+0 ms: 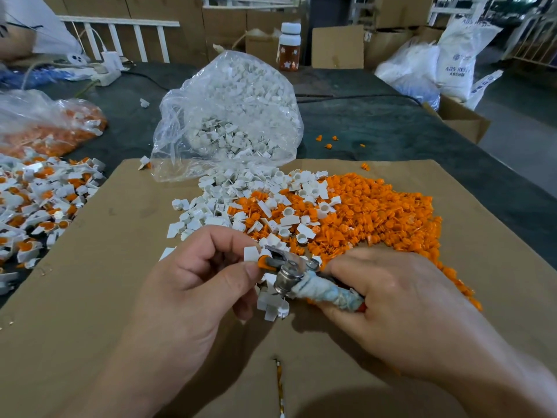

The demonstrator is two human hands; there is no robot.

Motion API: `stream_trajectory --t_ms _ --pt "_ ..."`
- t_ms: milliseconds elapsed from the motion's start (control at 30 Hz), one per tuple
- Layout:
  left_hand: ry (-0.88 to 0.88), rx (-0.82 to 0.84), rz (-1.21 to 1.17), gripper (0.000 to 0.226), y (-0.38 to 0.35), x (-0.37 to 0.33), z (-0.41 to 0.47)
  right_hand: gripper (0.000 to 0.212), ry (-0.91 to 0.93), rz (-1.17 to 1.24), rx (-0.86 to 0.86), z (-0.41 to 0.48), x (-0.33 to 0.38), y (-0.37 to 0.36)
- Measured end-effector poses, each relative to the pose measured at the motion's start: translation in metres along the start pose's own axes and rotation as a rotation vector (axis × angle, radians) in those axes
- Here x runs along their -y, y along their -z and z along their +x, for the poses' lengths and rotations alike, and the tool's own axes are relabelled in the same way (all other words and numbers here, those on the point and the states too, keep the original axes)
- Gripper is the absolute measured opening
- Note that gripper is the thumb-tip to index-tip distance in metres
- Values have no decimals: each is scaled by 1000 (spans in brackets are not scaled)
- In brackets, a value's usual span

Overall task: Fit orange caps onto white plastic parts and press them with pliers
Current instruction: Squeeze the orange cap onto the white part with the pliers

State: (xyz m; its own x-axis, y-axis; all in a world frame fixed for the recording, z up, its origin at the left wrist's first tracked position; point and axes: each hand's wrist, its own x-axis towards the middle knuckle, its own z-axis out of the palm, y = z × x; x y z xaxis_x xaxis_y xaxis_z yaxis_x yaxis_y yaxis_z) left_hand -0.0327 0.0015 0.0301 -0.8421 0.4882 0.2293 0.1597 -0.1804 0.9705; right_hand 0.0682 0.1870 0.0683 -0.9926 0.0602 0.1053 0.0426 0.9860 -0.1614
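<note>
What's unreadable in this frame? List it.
All head view.
Orange cap seating in the white part: covered by the thumb of the left hand and the tip of the pliers.
Pliers handles: buried in the right hand and a rag wrap.
Print on the white sack, far right: too small, blurred.
Bag of orange pieces: cut off by the left edge.

there were 2 hands: left hand (193,276) & right hand (391,297). 1 pliers (287,277), 1 pinched white part (250,254), 1 cardboard sheet (120,297), 2 clear bags: white-parts bag (229,95) & orange bag (45,125). 1 bottle (290,46). 4 stray orange caps (328,145) lay on the counter (391,125). piles: too many to count.
</note>
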Motion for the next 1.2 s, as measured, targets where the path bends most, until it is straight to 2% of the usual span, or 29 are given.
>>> stream_trajectory --t_ms 267,333,400,467,533,600,800,967,1067,1133,1200 --pt "-12 -36 19 13 -1 -4 -1 37 15 44 -78 0 0 -5" --pt "3 -81 51 6 -2 -4 1 40 5 80 -60 2 -3 -5" --pt "49 -142 87 18 0 -1 3 47 -23 44 -66 5 -7 -7" --pt "144 -164 61 15 1 0 5 54 -64 -14 -90 8 -12 -9" --pt "265 -131 -14 12 0 0 4 63 -110 -90 -56 12 -15 -12" --pt "348 -98 -74 17 -2 1 4 68 -131 -136 -1 15 -19 -15" --pt "403 -76 -100 20 -5 2 2 68 -114 -139 11 20 -21 -21" --pt "369 -96 -12 17 -10 2 -1 44 77 57 -262 15 0 -19" --pt "182 -66 226 8 -14 2 -8 29 198 69 -251 16 14 -21" --pt "86 -13 324 26 -13 -2 -13 27 207 83 -234 16 15 -22" --pt "32 -1 322 34 -12 -4 -14 27 203 113 -219 14 13 -21"
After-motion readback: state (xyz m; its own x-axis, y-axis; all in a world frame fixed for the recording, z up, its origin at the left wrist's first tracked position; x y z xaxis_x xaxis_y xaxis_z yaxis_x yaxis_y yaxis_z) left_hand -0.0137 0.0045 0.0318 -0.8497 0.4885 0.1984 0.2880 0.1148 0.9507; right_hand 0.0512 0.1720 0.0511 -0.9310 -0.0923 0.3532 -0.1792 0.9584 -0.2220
